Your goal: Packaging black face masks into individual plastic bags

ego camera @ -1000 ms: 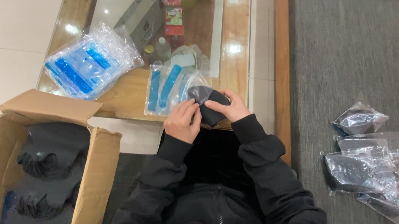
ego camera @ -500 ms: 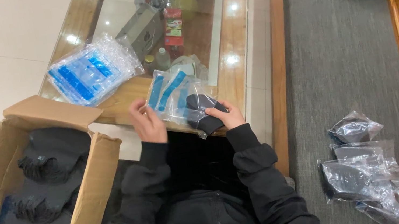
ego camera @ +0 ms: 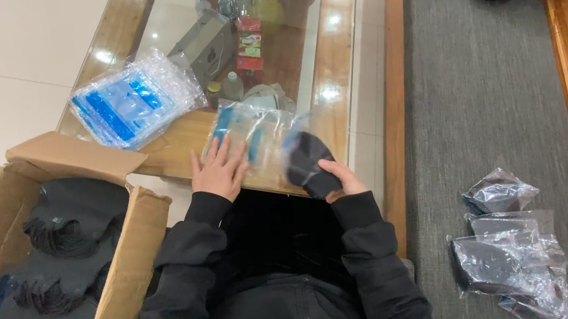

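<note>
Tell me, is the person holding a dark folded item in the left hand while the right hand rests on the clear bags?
Not quite: the head view shows the hands swapped. The right hand holds the dark folded item, while the left hand rests on the clear bags.

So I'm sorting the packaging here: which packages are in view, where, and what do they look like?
Stack of clear bags with blue panels: table, far left.
Clear bag, blue strip: under left hand.
Dark item: in right hand.
Cardboard box, brown, open: left.
Filled clear bags: grey sofa, right.
</note>
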